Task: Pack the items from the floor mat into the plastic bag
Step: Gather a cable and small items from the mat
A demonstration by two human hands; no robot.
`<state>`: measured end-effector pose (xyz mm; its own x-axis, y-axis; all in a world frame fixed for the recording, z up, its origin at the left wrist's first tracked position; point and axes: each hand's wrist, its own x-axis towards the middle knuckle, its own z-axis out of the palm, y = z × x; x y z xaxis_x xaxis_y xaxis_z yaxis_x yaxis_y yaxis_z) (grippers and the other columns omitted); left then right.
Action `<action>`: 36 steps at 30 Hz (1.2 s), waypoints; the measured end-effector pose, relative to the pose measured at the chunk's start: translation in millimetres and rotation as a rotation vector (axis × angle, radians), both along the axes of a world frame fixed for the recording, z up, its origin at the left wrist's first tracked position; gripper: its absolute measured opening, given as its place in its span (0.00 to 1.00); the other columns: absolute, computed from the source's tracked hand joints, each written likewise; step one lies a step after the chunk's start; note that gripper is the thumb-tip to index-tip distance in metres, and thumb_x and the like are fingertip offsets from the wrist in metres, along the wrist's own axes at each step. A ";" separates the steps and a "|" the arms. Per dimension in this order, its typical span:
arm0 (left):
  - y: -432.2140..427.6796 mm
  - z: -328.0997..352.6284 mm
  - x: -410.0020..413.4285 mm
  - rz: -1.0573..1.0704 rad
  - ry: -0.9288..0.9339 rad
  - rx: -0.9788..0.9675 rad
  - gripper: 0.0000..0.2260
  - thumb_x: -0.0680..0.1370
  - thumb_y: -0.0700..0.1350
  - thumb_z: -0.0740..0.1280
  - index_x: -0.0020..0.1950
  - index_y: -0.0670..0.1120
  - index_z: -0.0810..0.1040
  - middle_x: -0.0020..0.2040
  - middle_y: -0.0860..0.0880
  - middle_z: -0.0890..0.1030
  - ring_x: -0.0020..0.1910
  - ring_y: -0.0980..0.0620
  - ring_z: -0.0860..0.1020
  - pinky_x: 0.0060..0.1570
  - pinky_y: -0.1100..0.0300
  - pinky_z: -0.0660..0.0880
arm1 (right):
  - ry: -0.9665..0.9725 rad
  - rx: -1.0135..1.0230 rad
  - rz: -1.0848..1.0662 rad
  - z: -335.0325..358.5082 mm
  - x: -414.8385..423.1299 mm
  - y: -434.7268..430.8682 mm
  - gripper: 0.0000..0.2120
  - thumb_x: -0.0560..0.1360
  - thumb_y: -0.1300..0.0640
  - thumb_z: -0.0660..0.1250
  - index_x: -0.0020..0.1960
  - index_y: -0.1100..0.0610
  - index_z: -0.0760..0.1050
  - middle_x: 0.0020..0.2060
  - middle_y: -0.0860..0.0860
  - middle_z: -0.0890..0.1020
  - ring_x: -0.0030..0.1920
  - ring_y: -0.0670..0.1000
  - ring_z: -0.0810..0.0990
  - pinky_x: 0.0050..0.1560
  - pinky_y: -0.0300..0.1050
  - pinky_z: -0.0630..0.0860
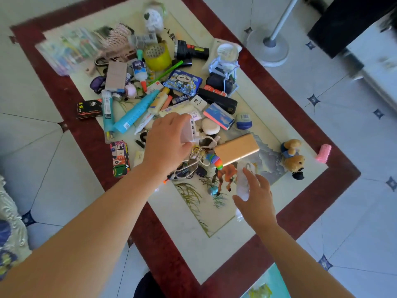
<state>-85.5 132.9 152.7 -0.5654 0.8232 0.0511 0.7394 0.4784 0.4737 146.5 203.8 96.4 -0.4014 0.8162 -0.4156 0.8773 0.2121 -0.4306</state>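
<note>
Over the floor mat (223, 222), both arms reach forward to the heap.
Left hand (169, 143), knuckles up, grips a pale pink block (189, 131) lying lengthwise away from the person, slotted face rightward; right hand (255, 194), fingers spread, touches the crumpled plastic bag (242, 186) near a gold box (236, 148).

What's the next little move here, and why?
Probably the left hand should lift the pale block it grips and bring it toward the right hand, whose spread fingers reach at crumpled clear plastic, seemingly the bag. The block is already held, but the plastic does not look opened yet.
</note>
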 end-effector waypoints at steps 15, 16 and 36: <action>-52.9 106.7 86.2 0.262 -0.308 0.152 0.28 0.71 0.48 0.72 0.69 0.46 0.68 0.64 0.47 0.72 0.63 0.48 0.69 0.60 0.58 0.65 | 0.098 -0.065 0.093 63.5 45.7 -24.7 0.37 0.68 0.54 0.70 0.73 0.44 0.57 0.70 0.53 0.62 0.66 0.58 0.67 0.65 0.54 0.70; -59.3 98.1 92.4 0.269 -0.341 0.143 0.27 0.71 0.48 0.72 0.68 0.45 0.69 0.62 0.47 0.73 0.62 0.49 0.70 0.58 0.59 0.66 | 0.084 -0.079 0.093 58.7 49.4 -26.8 0.37 0.68 0.54 0.70 0.73 0.44 0.57 0.70 0.53 0.62 0.66 0.58 0.68 0.65 0.54 0.69; -85.6 -130.8 117.2 0.102 -0.187 -0.499 0.22 0.71 0.52 0.71 0.61 0.46 0.70 0.56 0.47 0.76 0.54 0.46 0.75 0.50 0.55 0.74 | -0.119 -0.194 0.048 -69.8 34.0 -19.1 0.37 0.70 0.54 0.71 0.73 0.44 0.57 0.70 0.53 0.62 0.66 0.58 0.68 0.64 0.51 0.69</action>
